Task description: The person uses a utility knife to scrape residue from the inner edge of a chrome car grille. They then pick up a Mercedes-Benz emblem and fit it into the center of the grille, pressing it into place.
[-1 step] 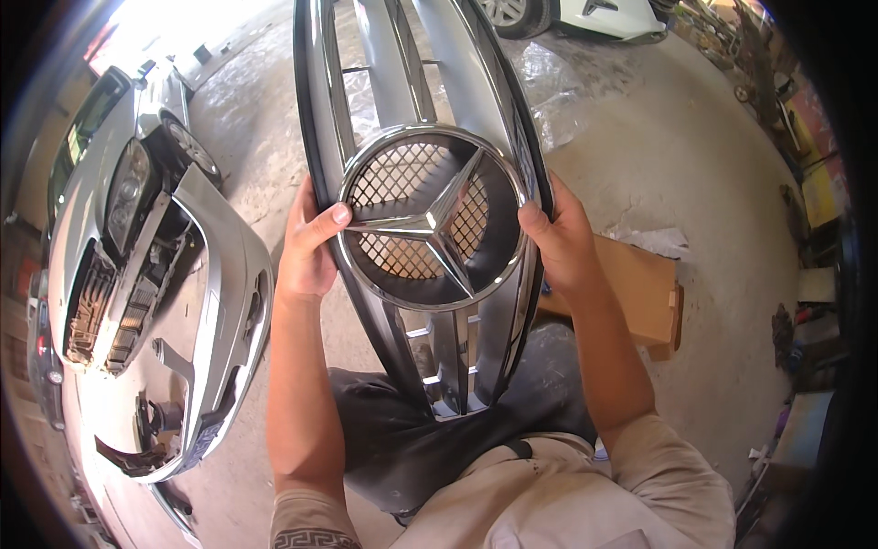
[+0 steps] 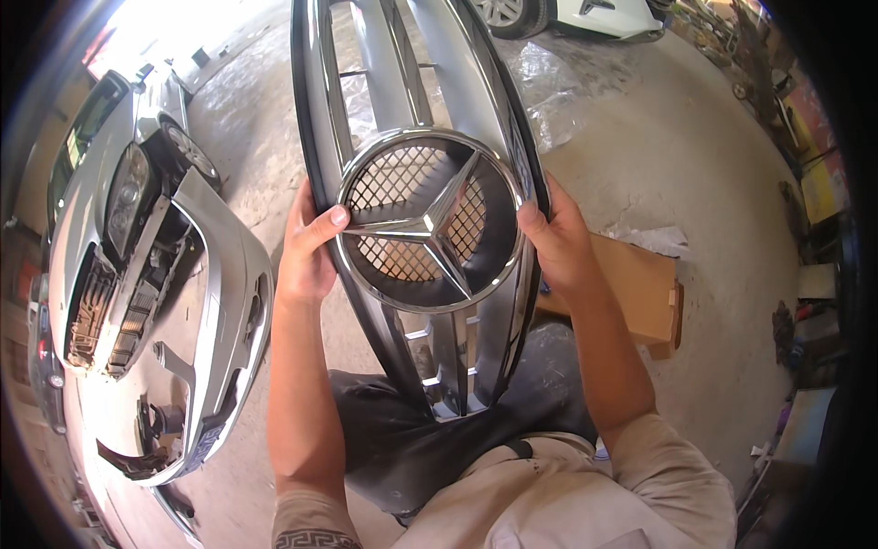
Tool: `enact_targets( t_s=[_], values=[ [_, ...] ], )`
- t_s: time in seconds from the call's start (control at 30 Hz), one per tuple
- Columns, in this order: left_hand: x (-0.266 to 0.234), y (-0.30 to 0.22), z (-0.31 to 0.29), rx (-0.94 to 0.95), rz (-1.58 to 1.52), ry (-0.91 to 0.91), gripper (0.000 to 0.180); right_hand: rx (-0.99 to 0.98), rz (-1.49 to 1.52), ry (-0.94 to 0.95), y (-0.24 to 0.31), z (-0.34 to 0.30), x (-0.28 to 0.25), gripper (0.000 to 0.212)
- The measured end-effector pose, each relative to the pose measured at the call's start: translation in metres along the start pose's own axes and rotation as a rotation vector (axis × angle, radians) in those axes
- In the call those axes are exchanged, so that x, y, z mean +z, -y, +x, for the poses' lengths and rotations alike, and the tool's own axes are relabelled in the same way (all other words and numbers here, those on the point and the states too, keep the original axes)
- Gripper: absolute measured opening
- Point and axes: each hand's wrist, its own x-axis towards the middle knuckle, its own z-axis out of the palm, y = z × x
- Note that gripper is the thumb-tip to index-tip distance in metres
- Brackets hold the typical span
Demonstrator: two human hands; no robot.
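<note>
A car's front grille (image 2: 466, 69) with silver slats, chrome trim and a black outer edge stands on end before me, its lower end at my lap. In its middle a chrome ring encloses a three-pointed star (image 2: 437, 225) over a dark mesh. My left hand (image 2: 314, 240) grips the grille's left edge beside the ring, thumb on the front. Gripping the opposite edge is my right hand (image 2: 556, 233), its thumb also against the ring's rim. The fingers of both hands are mostly hidden behind the grille.
To the left is a silver car (image 2: 119, 183) with its front end exposed; a detached silver bumper (image 2: 219, 274) lies by it. A cardboard box (image 2: 631, 284) and clear plastic sheeting (image 2: 553, 91) lie on the floor at right. A white car (image 2: 608, 16) stands beyond; clutter (image 2: 809, 339) lines the right side.
</note>
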Motion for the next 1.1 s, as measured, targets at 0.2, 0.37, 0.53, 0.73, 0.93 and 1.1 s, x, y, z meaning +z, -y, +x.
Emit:
enact_targets(
  t_s=[0.2,0.37,0.53,0.73,0.93,1.1],
  values=[
    [0.005,0.002,0.001,0.015,-0.062,0.022,0.082,0.044,0.079,0.106,0.016,-0.007,-0.001,0.064],
    [0.007,0.01,0.001,-0.065,-0.058,-0.067,0.078,0.088,-0.08,-0.031,0.005,-0.008,-0.004,0.063],
    [0.019,0.012,0.003,-0.125,-0.001,-0.35,0.06,-0.219,-0.171,-0.385,-0.009,-0.019,0.022,0.051],
    [0.042,0.001,-0.005,-0.122,0.123,-0.392,0.064,-0.295,-0.346,-0.527,-0.02,-0.027,0.013,0.031],
    [0.059,-0.004,-0.012,-0.03,0.124,-0.338,0.06,-0.309,-0.555,-0.631,-0.002,-0.033,0.017,0.031],
    [0.055,0.003,-0.007,0.031,0.187,-0.344,0.06,-0.346,-0.473,-0.629,0.003,-0.028,0.017,0.033]
  ],
)
